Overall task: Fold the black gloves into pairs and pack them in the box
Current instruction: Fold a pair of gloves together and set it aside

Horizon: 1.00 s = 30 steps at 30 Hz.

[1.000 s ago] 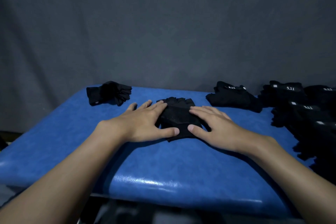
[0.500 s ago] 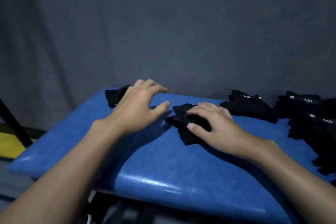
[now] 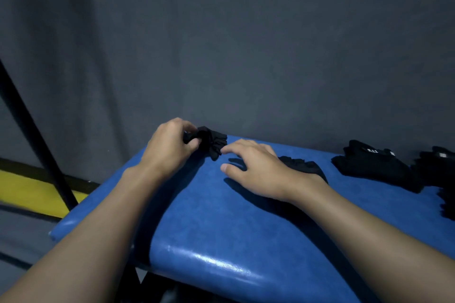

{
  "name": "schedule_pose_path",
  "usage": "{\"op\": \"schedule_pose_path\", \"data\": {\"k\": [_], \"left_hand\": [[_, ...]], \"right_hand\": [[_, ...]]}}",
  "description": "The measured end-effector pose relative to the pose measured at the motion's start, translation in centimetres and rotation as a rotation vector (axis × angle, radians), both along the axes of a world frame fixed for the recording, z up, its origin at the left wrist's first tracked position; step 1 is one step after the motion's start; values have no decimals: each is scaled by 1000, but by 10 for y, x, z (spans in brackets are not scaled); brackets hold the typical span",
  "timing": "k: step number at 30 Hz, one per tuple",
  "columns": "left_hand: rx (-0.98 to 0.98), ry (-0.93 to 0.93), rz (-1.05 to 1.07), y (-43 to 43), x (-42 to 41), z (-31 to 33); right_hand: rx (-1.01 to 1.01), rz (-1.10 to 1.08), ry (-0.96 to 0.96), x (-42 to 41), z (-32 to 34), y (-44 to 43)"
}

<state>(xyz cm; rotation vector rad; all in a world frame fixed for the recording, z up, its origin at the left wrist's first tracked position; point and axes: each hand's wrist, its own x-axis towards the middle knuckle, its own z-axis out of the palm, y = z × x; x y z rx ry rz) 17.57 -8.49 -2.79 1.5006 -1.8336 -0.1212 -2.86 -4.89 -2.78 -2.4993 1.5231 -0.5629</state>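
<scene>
My left hand grips a bunched black glove bundle at the far left corner of the blue padded table. My right hand hovers just right of it with fingers spread and relaxed, its fingertips close to the bundle's edge. Behind my right wrist lies the folded black glove pair flat on the table. No box is in view.
More black gloves with white labels lie at the right, and a dark heap runs off the right edge. A grey curtain hangs behind the table. A black pole and a yellow floor stripe are at the left.
My left hand left the folded pair, reached to the far left bundle and closed on it. My right hand lifted off the folded pair and moved left. The view swung left.
</scene>
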Motion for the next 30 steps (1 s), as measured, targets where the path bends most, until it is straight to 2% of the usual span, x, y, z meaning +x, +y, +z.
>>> {"op": "schedule_pose_path", "data": {"k": [5,14,20,24,30], "left_hand": [[-32,82,-38,0,0,2],[-104,433,-138,7,-12,15],[-132,523,-212,16,-22,27],[-104,594,-230,23,-26,31],[-15,712,-256,30,-32,38]], "right_hand": [[-21,6,-49,12,-4,-8],[-71,1,-223,14,1,-2],[-124,-52,-347,8,11,5],[-111,-73,-471,2,12,2],[-254,-82,-611,-8,25,4]]}}
